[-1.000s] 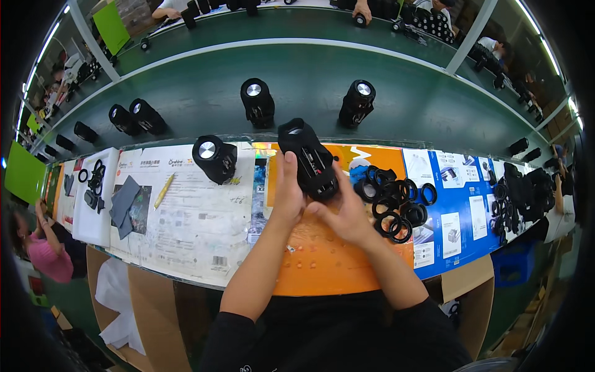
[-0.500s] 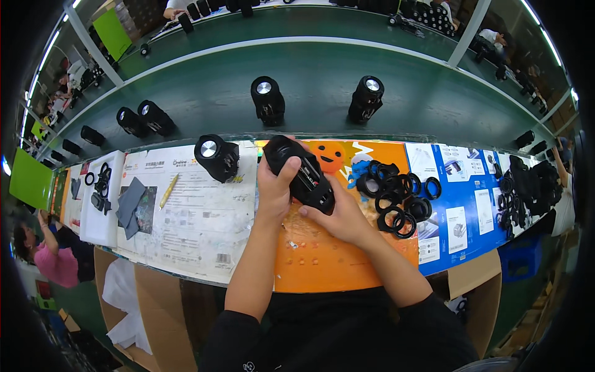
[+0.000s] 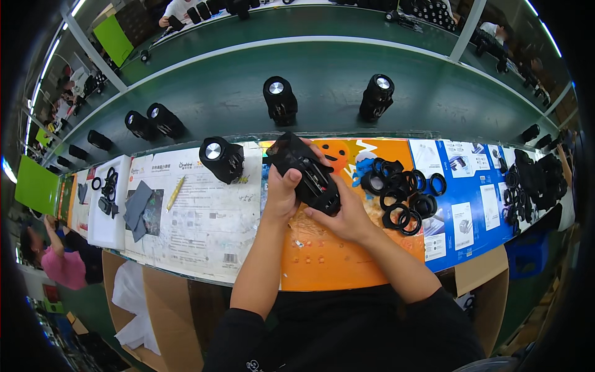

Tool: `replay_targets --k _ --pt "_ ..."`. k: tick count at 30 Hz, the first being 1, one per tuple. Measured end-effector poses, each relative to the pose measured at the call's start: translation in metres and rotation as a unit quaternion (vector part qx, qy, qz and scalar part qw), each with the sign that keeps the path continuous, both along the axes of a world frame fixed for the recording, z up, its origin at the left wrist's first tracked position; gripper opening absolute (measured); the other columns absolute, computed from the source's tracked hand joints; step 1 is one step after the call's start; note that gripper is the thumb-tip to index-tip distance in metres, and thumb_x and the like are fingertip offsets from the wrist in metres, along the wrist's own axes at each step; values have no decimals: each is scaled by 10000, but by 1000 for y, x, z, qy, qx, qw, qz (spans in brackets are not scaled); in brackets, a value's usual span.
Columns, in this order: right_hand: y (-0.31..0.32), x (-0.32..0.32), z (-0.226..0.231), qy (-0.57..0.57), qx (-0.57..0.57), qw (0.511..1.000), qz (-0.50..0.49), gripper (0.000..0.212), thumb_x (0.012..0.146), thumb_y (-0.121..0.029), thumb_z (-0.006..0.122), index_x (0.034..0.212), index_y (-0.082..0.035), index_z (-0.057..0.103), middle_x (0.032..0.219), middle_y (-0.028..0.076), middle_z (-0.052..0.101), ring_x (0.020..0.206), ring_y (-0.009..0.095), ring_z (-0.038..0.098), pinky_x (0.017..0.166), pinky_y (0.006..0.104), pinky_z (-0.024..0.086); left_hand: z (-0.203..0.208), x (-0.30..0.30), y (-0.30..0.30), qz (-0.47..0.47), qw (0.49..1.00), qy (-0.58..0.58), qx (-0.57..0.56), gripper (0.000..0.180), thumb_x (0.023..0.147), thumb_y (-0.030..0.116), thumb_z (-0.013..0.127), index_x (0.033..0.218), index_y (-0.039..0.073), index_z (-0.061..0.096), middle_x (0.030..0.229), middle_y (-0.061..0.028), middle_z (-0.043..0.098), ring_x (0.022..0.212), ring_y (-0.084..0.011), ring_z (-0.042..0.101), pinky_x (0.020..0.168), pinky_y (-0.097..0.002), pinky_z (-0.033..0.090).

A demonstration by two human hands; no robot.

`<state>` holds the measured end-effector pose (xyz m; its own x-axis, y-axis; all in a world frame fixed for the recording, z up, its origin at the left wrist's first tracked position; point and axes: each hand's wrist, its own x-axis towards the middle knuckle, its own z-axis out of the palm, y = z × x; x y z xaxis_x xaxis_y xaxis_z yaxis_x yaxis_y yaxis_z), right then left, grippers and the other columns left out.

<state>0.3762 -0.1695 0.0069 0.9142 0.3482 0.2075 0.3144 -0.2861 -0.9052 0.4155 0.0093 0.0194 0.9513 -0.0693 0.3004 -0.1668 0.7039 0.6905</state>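
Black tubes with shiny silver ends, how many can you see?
5 clearly: one tube on the white sheet, two tubes straight ahead on the green surface, two together farther left. The held tube between the hands and distant ones may hide theirs.

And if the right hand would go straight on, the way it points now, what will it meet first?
The black cylindrical device: the right hand already holds its near end, so it would likely press into that at once. What lies beyond is unclear in depth.
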Motion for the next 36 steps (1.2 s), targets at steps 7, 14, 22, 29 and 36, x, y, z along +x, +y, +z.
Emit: replay_targets --k 7,14,22,29,36 --pt "10 -4 5 -49 8 999 -18 836 899 -273 964 1533 25 508 1274 186 742 1153 249 757 985 367 606 18 -7 0 87 996 8 21 790 878 335 978 1462 -8 572 1214 -148 728 1091 -278 773 984 -410 651" --pt "4 -9 22 55 32 998 23 843 907 -333 955 1532 22 514 1223 187 754 1096 267 775 957 366 611 16 -7 13 6 1000 0 28 873 846 306 991 1524 -22 548 1191 -158 726 1097 -282 773 987 -418 653" --pt "5 -8 9 20 33 999 -4 808 904 -319 956 1497 26 529 1220 181 756 1103 262 776 960 371 612 12 -9 -6 15 999 27 -6 780 886 322 969 1455 -8 551 1199 -155 726 1102 -288 772 997 -430 651" --pt "5 -8 6 8 24 999 -32 758 898 -275 965 1459 24 552 1251 165 748 1124 231 767 979 368 614 8 -8 -9 12 1000 9 1 813 871 370 994 1446 2 553 1213 -146 725 1105 -281 774 1011 -431 653" --pt "0 -6 7 32 54 998 9 731 903 -269 972 1442 23 574 1265 135 746 1119 185 747 989 348 609 8 -9 -5 -24 1000 13 -3 777 835 378 1015 1385 21 598 1196 -136 737 1100 -274 778 1002 -420 652"
